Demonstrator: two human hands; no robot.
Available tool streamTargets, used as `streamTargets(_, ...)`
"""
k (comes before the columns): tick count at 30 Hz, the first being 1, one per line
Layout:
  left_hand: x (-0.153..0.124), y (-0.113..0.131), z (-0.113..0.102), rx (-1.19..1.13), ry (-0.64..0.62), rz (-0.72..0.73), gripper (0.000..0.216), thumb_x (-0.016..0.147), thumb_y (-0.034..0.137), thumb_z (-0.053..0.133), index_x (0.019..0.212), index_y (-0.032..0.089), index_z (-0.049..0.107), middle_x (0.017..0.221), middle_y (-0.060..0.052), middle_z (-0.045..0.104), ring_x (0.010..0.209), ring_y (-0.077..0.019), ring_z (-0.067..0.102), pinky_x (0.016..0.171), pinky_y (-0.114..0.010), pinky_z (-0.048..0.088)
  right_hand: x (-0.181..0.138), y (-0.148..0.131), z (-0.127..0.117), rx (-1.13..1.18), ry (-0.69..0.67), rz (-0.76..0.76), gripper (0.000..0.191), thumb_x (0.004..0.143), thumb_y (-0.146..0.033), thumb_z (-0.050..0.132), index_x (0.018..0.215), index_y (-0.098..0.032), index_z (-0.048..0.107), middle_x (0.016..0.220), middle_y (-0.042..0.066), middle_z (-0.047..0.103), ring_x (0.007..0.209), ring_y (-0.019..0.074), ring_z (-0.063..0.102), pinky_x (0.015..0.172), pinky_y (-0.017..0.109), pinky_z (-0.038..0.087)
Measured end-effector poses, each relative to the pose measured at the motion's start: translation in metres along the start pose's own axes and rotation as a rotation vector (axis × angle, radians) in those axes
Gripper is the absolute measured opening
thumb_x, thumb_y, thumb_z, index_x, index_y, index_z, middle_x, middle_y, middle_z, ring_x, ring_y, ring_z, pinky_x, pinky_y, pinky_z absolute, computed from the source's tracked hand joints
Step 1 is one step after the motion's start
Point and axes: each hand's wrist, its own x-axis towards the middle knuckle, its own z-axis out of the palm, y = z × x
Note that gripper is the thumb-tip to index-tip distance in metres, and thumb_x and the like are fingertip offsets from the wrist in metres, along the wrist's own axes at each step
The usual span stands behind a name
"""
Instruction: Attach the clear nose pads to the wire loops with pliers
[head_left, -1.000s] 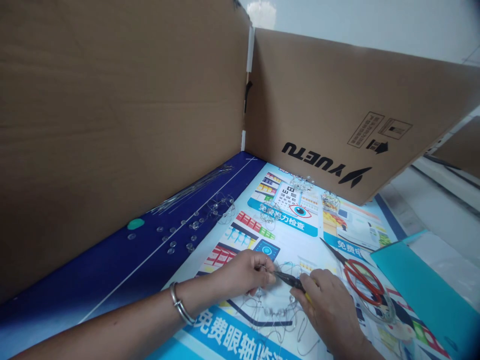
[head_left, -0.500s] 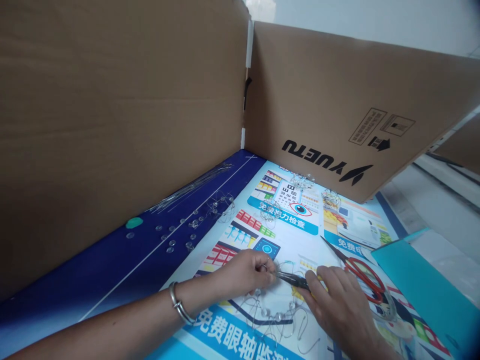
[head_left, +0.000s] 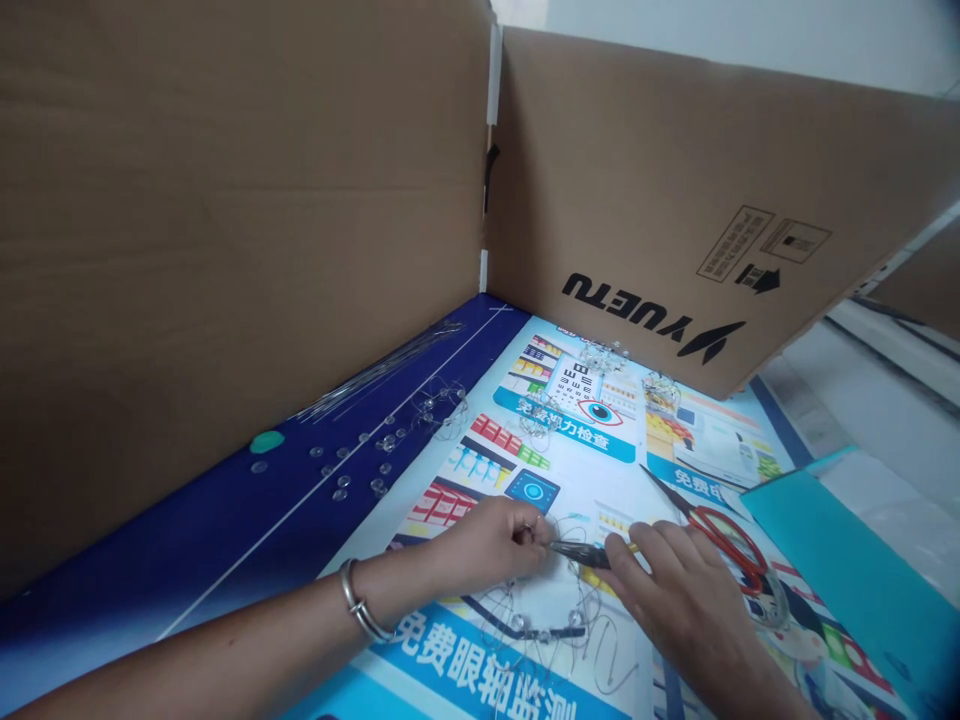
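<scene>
My left hand (head_left: 495,545), a metal bangle on its wrist, is closed in a pinch on the thin wire of a beaded wire piece. Clear round beads (head_left: 517,623) and looping wire ends of that piece hang below the fingers, over the printed sheet. My right hand (head_left: 679,590) is wrapped round a pair of pliers (head_left: 581,553). The dark jaws point left and reach the left fingertips. What exactly the jaws touch is hidden by the fingers.
Red-handled scissors (head_left: 731,540) lie right of my right hand, near a turquoise folder (head_left: 847,560). Loose clear beads (head_left: 341,493), straight wires (head_left: 375,370) and a green lump (head_left: 267,441) lie at left. Finished-looking beaded wire pieces (head_left: 441,405) sit farther back. Cardboard walls (head_left: 637,200) stand behind.
The pliers and my right hand have shifted very slightly, and the beaded wire piece hangs at a changed angle. My left hand keeps its pinch. The view has tilted a little.
</scene>
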Motion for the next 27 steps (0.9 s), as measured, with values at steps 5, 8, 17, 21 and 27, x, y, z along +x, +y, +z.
streamTargets(5,0.000,-0.003,0.002,0.116,0.035,0.050,0.010,0.069,0.016,0.051,0.071,0.014,0.061,0.061,0.003,0.053,0.054,-0.0071,0.042,0.048,-0.017,0.031,0.004,0.001,-0.007,-0.027,-0.018,-0.038,0.016,0.082,-0.028,0.054,0.097,-0.022,0.054,0.083,0.004,0.057,0.075,0.0207,0.047,0.067,0.036,0.028)
streamTargets(8,0.000,-0.004,0.004,0.166,0.054,0.053,0.010,0.068,0.015,0.050,0.070,0.014,0.060,0.061,0.003,0.053,0.054,-0.0072,0.044,0.049,-0.017,0.031,0.005,0.001,-0.011,-0.043,-0.022,-0.053,0.016,0.083,-0.027,0.052,0.097,-0.022,0.054,0.083,0.005,0.057,0.075,0.0210,0.047,0.067,0.036,0.029)
streamTargets(17,-0.002,0.000,0.006,0.335,0.131,0.075,0.012,0.066,0.013,0.047,0.068,0.016,0.059,0.060,0.003,0.055,0.054,-0.0086,0.047,0.048,-0.017,0.031,0.008,-0.003,-0.021,-0.066,-0.046,-0.066,0.017,0.082,-0.022,0.049,0.098,-0.022,0.054,0.080,0.003,0.054,0.073,0.0209,0.047,0.067,0.037,0.029)
streamTargets(21,-0.003,-0.003,0.007,0.351,0.154,0.102,0.011,0.065,0.012,0.047,0.067,0.016,0.057,0.060,0.003,0.054,0.055,-0.0083,0.046,0.048,-0.017,0.030,0.008,-0.003,-0.020,-0.065,-0.058,-0.065,0.018,0.081,-0.026,0.053,0.099,-0.023,0.054,0.079,0.003,0.054,0.073,0.0209,0.047,0.065,0.036,0.028)
streamTargets(27,-0.003,-0.004,0.008,0.356,0.157,0.109,0.010,0.066,0.011,0.046,0.066,0.016,0.055,0.060,0.004,0.053,0.056,-0.0086,0.045,0.049,-0.018,0.029,0.007,-0.004,-0.019,-0.051,-0.053,-0.049,0.017,0.082,-0.029,0.054,0.097,-0.023,0.054,0.078,0.002,0.054,0.072,0.0201,0.046,0.064,0.036,0.027)
